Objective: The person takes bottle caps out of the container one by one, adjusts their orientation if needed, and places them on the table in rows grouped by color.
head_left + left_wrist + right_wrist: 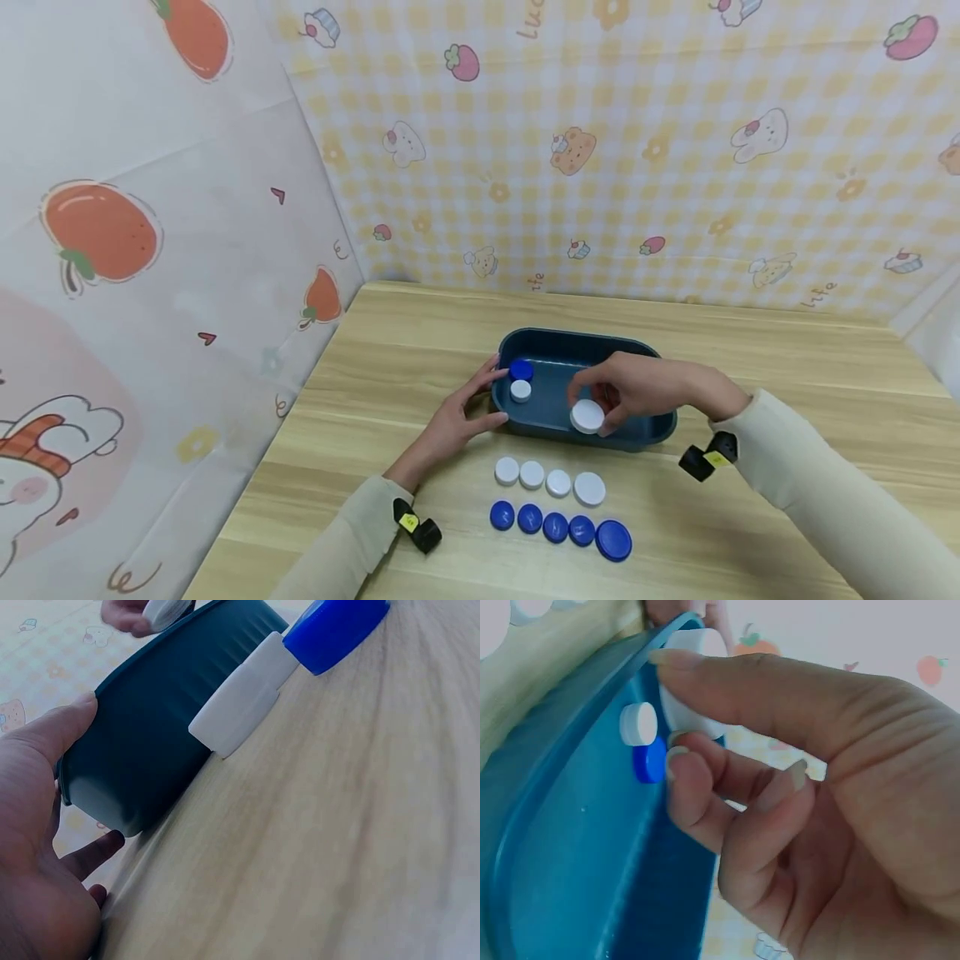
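Note:
My right hand (630, 387) pinches a large white bottle cap (587, 416) between thumb and fingers, over the near side of a dark teal tray (577, 432). In the right wrist view, the white cap (694, 682) is partly hidden behind the thumb. My left hand (453, 421) holds the tray's left end, and in the left wrist view its thumb (64, 727) lies against the rim. Inside the tray's left end are a blue cap (521, 370) and a small white cap (521, 391), side by side.
In front of the tray lies a row of several white caps (532, 475), the rightmost larger (589, 489). Nearer me is a row of several blue caps (555, 527), also ending in a larger one (613, 541). A patterned cloth (600, 192) hangs behind the wooden table (420, 333).

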`<state>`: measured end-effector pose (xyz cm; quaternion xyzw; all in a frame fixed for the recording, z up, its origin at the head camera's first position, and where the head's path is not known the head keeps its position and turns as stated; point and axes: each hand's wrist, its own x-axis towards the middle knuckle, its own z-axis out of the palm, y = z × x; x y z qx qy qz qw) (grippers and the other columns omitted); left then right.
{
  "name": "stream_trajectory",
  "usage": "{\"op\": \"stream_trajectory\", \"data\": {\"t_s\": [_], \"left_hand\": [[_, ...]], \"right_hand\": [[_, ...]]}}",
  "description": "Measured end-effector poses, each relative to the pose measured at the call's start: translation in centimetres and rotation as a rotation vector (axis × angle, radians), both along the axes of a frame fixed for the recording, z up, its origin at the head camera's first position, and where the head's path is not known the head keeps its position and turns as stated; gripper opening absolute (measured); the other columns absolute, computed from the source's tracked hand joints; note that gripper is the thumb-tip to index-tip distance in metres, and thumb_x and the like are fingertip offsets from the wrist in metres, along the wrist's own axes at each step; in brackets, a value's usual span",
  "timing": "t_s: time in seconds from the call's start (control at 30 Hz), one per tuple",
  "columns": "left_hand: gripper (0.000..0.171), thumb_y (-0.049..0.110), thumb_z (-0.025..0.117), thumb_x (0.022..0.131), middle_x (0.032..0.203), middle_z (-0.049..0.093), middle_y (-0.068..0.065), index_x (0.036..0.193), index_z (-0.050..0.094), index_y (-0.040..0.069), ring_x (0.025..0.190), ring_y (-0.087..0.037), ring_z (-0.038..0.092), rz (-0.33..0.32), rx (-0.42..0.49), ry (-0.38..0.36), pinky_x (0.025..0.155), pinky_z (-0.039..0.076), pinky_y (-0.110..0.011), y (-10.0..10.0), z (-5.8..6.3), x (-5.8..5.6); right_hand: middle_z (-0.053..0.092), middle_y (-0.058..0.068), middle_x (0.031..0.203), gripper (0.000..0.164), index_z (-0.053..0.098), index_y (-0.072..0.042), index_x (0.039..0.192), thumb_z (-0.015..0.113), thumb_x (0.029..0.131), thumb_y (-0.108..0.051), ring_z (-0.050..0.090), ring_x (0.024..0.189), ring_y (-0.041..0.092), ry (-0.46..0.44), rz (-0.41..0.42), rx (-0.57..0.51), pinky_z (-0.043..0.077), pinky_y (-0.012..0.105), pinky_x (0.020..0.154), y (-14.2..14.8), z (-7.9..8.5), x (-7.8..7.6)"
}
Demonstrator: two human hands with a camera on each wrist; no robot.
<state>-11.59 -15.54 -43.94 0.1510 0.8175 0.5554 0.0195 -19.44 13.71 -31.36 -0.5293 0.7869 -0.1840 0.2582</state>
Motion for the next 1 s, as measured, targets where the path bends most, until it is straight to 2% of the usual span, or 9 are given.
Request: {"op": "stream_trajectory", "data": {"t_s": [0.27,0.5,0.6,0.8,1.0], "left_hand": [[0.059,0.020,0.067,0.091,0.154,0.019,0.020,0.145,0.042,0.023,0.141,-0.015,0.022,0.007,0.016,-0.022,0.110,0.017,-0.053,0.1,0.1,0.0],[0.058,0.016,0.064,0.093,0.158,0.018,0.003,0.146,0.040,0.012,0.141,-0.021,0.023,-0.034,0.013,-0.034,0.110,0.018,-0.052,0.4,3.1,1.3],[0.058,0.015,0.064,0.093,0.158,0.017,0.000,0.145,0.040,0.011,0.141,-0.023,0.023,-0.045,0.011,-0.025,0.110,0.018,-0.053,0.4,3.5,1.5],[0.058,0.015,0.064,0.093,0.158,0.018,0.000,0.145,0.040,0.009,0.141,-0.023,0.024,-0.047,0.015,-0.019,0.110,0.017,-0.053,0.3,3.6,1.6],[0.059,0.018,0.064,0.093,0.158,0.017,0.003,0.146,0.039,0.011,0.141,-0.021,0.025,-0.043,0.012,-0.025,0.110,0.018,-0.052,0.2,3.4,1.4]], "right_hand": [[0.058,-0.011,0.079,0.037,0.060,-0.029,0.114,0.077,0.082,-0.020,0.052,0.065,0.005,-0.021,-0.012,0.012,0.046,0.023,0.058,2.3,0.6,1.9],[0.058,-0.014,0.077,0.040,0.059,-0.034,0.113,0.076,0.081,-0.018,0.051,0.064,0.003,-0.037,-0.048,0.017,0.045,0.022,0.056,4.2,0.4,3.9],[0.057,-0.015,0.077,0.040,0.058,-0.035,0.112,0.076,0.081,-0.018,0.051,0.063,0.002,-0.050,-0.044,-0.010,0.046,0.022,0.054,4.6,0.0,4.5],[0.057,-0.016,0.077,0.042,0.058,-0.033,0.112,0.077,0.079,-0.013,0.053,0.064,0.001,-0.075,-0.033,-0.035,0.047,0.022,0.054,5.0,-1.1,5.4],[0.058,-0.016,0.080,0.041,0.062,-0.027,0.112,0.076,0.079,-0.008,0.053,0.066,0.001,-0.103,-0.062,-0.009,0.047,0.022,0.056,4.8,-2.3,6.3]]}}
